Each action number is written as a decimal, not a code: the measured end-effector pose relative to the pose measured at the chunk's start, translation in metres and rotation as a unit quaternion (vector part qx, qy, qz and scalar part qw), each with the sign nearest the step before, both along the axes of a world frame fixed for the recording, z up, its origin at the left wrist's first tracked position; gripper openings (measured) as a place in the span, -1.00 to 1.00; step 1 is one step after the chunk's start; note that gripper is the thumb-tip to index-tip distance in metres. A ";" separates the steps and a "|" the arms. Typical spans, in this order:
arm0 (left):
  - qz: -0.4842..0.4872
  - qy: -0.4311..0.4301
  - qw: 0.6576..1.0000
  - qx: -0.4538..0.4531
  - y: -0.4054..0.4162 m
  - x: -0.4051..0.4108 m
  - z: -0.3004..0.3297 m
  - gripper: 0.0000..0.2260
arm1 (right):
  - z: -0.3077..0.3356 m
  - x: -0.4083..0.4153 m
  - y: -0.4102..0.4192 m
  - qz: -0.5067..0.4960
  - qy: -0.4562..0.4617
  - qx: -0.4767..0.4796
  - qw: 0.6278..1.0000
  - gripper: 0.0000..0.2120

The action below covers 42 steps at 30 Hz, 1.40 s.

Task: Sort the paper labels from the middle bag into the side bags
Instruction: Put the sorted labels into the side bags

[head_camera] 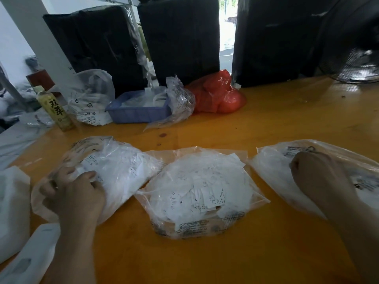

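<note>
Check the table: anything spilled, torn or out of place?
Nothing stands out. Paper labels stay inside the middle bag; none loose on the table. Left hand is on the left bag, right hand on the right bag.

Single head cam, wide-angle, looking forward and down over the orange table (266, 128) from close above the near edge. Both forearms enter from the bottom; left hand (73, 193) and right hand (315, 173) sit mid-frame with the middle bag (201, 191) between them. Far boxes bow at the top. No second view.
</note>
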<state>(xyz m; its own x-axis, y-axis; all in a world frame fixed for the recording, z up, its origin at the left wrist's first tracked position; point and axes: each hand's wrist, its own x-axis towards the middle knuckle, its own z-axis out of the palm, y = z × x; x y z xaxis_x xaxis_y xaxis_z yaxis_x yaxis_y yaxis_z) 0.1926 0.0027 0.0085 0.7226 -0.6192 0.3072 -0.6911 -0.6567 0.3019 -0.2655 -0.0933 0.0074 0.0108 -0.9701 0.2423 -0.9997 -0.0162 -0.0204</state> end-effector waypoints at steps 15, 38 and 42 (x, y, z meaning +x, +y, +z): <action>-0.126 -0.040 0.939 -0.318 0.000 -0.045 0.012 -0.61 | 0.010 0.025 0.013 0.055 -0.307 -0.142 0.940 -0.82; -0.317 0.610 0.695 -0.209 -0.001 -0.167 -0.023 -0.74 | -0.016 0.105 0.061 0.268 -0.486 0.118 0.824 -0.74; -0.320 0.618 0.691 -0.195 0.000 -0.168 -0.023 -0.72 | -0.014 0.103 0.059 0.246 -0.487 0.094 0.833 -0.68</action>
